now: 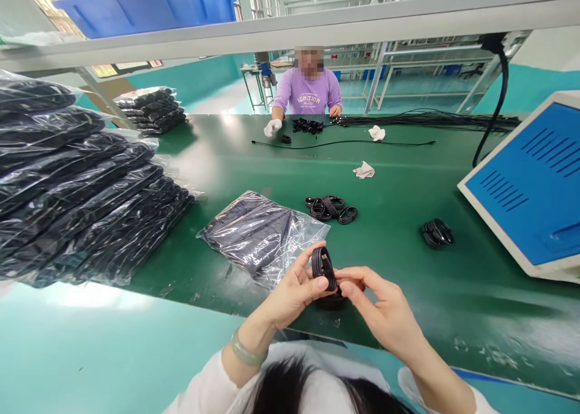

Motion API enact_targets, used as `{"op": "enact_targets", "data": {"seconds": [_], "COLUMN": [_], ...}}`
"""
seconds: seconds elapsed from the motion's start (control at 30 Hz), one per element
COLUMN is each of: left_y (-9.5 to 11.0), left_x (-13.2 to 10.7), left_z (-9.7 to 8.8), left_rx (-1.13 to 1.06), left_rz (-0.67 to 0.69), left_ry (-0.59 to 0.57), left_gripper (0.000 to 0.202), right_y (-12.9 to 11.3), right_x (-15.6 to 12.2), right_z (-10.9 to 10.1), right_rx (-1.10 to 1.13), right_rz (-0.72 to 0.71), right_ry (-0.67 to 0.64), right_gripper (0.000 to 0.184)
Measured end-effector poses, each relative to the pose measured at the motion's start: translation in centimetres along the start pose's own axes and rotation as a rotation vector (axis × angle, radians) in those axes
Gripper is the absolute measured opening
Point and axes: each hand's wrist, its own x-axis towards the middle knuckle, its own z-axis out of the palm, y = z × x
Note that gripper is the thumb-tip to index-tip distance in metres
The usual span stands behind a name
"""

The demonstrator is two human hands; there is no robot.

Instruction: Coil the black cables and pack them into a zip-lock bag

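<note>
A coiled black cable (323,268) is held up over the near edge of the green table, a metal plug showing inside its loop. My left hand (301,284) grips the coil, thumb in front and fingers behind. From the other side, my right hand (378,302) pinches at the coil's lower right with thumb and forefinger; what exactly sits between those fingertips is hidden. Under my hands lies more black cable, mostly covered. Just beyond are a pile of coiled cables (330,208) and a clear plastic bag (258,236) packed with dark cables.
Stacked bags of cables (81,190) rise at the left. At the right stand a blue and white machine (530,184) and another cable coil (437,233). Across the green table (399,184) a co-worker (308,90) sits near long loose cables (421,121). A shelf bar (290,33) crosses above.
</note>
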Motion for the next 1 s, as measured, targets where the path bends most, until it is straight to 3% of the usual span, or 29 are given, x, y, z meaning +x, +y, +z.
{"op": "enact_targets", "data": {"seconds": [0.2,0.33,0.57,0.7,0.77,0.9,1.0], "left_y": [0.1,0.5,0.7,0.7,0.8,1.1,1.2], "left_x": [-1.0,-1.3,-1.7,-1.9,-1.9,-2.0,-2.2], "left_z": [-0.7,-0.8,-0.8,-0.6,-0.5,-0.4,-0.5], "left_rx": [0.11,0.123,0.175,0.158,0.156,0.167,0.174], "left_rz": [-0.026,-0.029,-0.02,-0.031,-0.044,-0.052,-0.056], "left_ry": [-0.029,-0.053,-0.059,-0.089,-0.068,0.017,0.019], "left_gripper": [0.063,0.067,0.062,0.062,0.063,0.063,0.063], "right_y": [-0.2,-0.5,0.0,-0.2,-0.1,0.1,-0.2], "right_x": [0.9,1.2,0.8,0.7,0.7,0.3,0.3], "right_z": [0.3,0.9,1.3,1.2,1.3,2.0,2.1], "right_rx": [-0.222,-0.251,-0.158,0.078,0.046,-0.184,0.027], "right_rz": [-0.195,-0.276,-0.155,0.099,0.071,-0.176,-0.047], "right_ry": [-0.074,-0.051,-0.101,-0.271,-0.236,-0.042,-0.12], "right_gripper": [0.011,0.008,0.011,0.015,0.016,0.015,0.02]}}
